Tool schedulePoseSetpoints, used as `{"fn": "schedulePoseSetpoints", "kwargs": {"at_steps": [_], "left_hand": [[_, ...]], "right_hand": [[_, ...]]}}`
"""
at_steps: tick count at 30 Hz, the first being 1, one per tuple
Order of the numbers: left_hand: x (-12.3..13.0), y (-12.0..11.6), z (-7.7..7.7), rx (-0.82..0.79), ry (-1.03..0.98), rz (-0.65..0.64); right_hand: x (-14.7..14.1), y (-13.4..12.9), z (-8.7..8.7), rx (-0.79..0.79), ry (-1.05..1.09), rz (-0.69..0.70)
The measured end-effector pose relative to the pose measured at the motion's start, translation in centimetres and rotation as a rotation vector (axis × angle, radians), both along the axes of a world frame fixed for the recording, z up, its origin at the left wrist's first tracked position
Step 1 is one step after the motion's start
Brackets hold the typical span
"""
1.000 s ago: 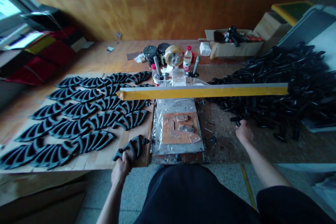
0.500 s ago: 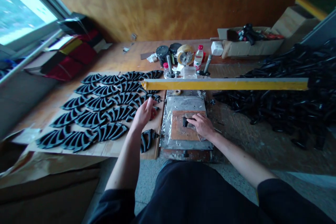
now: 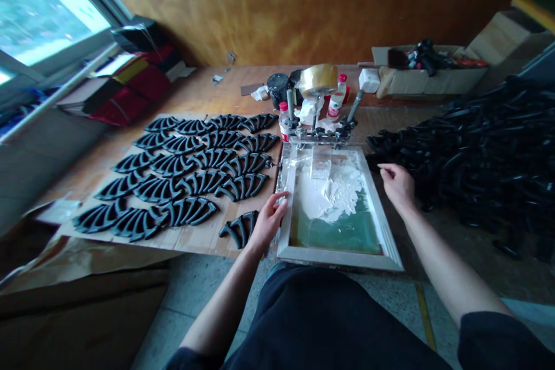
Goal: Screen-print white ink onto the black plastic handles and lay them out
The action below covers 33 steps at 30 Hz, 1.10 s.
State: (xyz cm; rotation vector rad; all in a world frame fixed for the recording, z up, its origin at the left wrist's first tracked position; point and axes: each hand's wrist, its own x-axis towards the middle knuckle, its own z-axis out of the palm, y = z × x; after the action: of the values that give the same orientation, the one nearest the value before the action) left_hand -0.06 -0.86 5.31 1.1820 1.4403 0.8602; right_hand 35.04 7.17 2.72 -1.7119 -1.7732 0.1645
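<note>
A screen frame lies flat in front of me, with white paste over a green mesh. My left hand is at the frame's left edge, thumb and fingers around its side. Right of the frame, my right hand is in the air with curled fingers; whether a small thing is between them is not visible. A clear scraper plate hangs over the paste from a clamp. Rows of black curved parts lie on cardboard at the left.
A heap of black parts covers the right side. Behind the clamp are a tape roll, a black tub and red-capped bottles. Farther back stands an open cardboard box. Folders lie near the window.
The screen frame has come down flat from its raised position and covers the base plate. My left hand has moved right to its edge; my right hand has left the plate and moved right.
</note>
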Motion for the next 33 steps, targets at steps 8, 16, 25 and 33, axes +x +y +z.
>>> {"fn": "schedulePoseSetpoints", "kwargs": {"at_steps": [8,16,25,33], "left_hand": [[0.3,0.4,-6.4,-0.049,0.240,0.019],[0.1,0.4,-6.9,-0.059,0.247,0.028],[0.0,0.4,-6.9,-0.066,0.220,0.038],[0.0,0.3,-7.4,-0.038,0.263,0.002]], "right_hand": [[-10.7,2.5,3.4,-0.041,-0.270,0.320],[-10.7,-1.1,1.4,-0.150,-0.291,0.375],[-12.9,-1.3,1.4,-0.132,-0.348,0.451],[-9.6,-4.7,1.5,-0.121,-0.365,0.941]]}}
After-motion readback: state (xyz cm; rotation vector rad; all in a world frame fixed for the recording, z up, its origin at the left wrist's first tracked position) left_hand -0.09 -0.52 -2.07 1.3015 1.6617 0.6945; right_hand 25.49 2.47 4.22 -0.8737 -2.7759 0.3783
